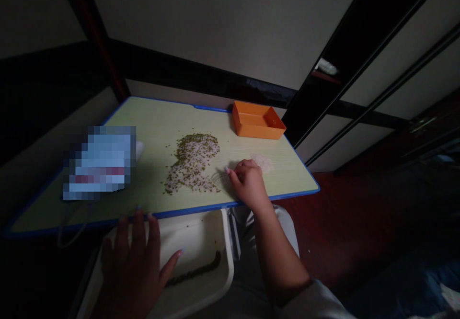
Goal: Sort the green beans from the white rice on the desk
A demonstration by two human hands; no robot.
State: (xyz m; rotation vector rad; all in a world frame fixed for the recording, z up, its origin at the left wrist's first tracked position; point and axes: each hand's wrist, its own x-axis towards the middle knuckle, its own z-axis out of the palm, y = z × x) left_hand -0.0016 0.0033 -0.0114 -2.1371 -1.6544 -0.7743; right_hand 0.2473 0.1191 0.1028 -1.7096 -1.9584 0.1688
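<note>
My right hand is closed on a thin wire-like tool, whose curved prongs or loops reach toward a mixed pile of green beans and white rice-like grains. Its exact kind is too blurred to tell. Just beyond my knuckles lies a small patch of white grains. My left hand is spread open, fingertips at the table's front edge, over a cream plastic basin. A band of dark green beans lies in the basin's bottom.
The pale yellow-green tabletop has a blue rim. An orange open box stands at its back right. A blurred-out light-blue package or device sits on the left, with a cord hanging over the front edge. Cabinet panels rise behind.
</note>
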